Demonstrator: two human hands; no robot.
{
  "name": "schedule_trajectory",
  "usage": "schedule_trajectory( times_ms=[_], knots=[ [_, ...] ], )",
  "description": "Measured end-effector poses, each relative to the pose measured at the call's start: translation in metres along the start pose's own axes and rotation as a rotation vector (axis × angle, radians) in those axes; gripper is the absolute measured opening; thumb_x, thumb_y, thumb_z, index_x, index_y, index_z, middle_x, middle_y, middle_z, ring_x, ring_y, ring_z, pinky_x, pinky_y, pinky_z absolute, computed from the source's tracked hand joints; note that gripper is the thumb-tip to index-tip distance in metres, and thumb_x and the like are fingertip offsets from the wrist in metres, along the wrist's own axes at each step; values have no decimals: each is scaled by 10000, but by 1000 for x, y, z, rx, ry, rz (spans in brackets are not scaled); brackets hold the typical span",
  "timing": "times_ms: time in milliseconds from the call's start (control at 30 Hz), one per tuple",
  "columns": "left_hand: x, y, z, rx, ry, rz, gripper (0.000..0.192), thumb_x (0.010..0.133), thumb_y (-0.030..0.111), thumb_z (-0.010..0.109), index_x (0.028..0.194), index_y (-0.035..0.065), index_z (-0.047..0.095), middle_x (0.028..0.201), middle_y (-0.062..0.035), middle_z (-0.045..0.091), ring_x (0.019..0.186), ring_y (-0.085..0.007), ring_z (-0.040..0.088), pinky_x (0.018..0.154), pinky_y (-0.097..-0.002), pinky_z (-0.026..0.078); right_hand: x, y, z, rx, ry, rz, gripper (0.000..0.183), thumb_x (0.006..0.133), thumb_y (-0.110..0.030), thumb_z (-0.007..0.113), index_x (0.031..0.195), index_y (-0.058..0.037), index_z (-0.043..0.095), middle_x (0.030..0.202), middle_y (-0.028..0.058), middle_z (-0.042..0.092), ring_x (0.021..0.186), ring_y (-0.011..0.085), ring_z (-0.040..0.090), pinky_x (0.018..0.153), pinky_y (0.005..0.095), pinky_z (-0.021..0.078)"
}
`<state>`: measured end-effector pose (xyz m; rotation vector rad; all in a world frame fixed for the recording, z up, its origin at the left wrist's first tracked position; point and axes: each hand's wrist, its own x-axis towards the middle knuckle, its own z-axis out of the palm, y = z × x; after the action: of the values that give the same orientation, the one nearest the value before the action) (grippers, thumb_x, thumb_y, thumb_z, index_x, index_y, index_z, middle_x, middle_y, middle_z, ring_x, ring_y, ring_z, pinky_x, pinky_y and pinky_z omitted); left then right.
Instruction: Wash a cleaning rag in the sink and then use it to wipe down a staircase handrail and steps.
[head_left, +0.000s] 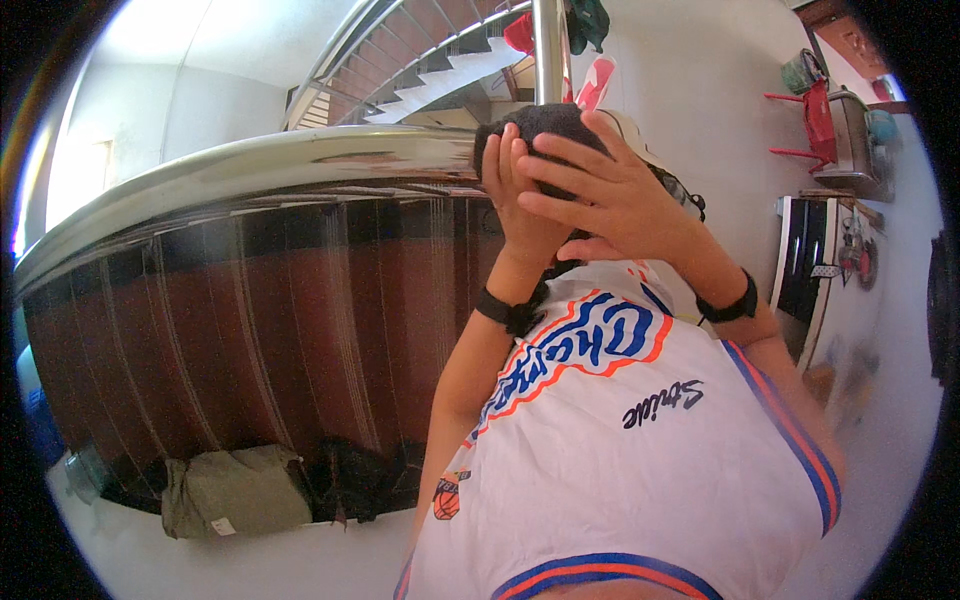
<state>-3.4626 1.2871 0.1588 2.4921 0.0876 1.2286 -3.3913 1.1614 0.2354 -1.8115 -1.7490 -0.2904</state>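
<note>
A black cloth (555, 135) is bunched over the end of a shiny metal handrail (322, 157), beside an upright metal post (551, 52). My left hand (525, 195) lies against the cloth with its fingers pointing up and seems to hold it. Across it from the right comes my right hand (607, 180), its fingers spread over the cloth and partly over the left hand. The palm side of the right hand and part of the cloth are hidden. Each wrist wears a black band.
Dark red panelling (300, 322) stands below the rail, with a folded olive cloth (236, 487) low on it. A curved staircase (442, 75) rises behind. At right are a red plastic chair (817, 124) and a white-and-black cabinet (806, 262). Red and dark green items hang near the post.
</note>
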Motion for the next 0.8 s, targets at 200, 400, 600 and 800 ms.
schedule_trajectory(
  times_ms=[200, 400, 600, 800],
  knots=[
    [1, -3, -7, -63, -20, -20, 802, 726, 368, 672, 1292, -16, 253, 1309, -224, 343, 1190, -394, 347, 993, -486, 272, 14, 51, -13, -199, -129, -189, 688, 695, -537, 582, 1232, -118, 479, 1305, 80, 440, 1242, 267, 363, 1036, 458, 255],
    [1, -2, -10, -69, 15, -21, 861, 659, 296, 736, 1299, -5, 246, 1301, -230, 348, 1185, -395, 352, 978, -483, 285, -5, 83, 3, 347, -268, 307, 944, 633, -746, 501, 1250, -34, 437, 1263, 176, 459, 1188, 339, 415, 998, 411, 311],
    [-2, -3, -11, -78, -18, -37, 872, 655, 287, 738, 1305, -1, 233, 1307, -233, 336, 1189, -390, 350, 969, -476, 288, 12, 56, -2, 609, -10, 330, 831, 683, -636, 584, 1257, -53, 437, 1289, 147, 440, 1202, 309, 404, 1007, 393, 300],
    [-5, -7, -7, -63, 25, -33, 901, 645, 317, 742, 1306, -3, 218, 1304, -237, 327, 1176, -396, 348, 983, -490, 249, 34, 47, 6, 570, -74, 201, 602, 669, -351, 723, 1167, -75, 526, 1225, 111, 483, 1151, 270, 436, 977, 386, 331]
  ],
)
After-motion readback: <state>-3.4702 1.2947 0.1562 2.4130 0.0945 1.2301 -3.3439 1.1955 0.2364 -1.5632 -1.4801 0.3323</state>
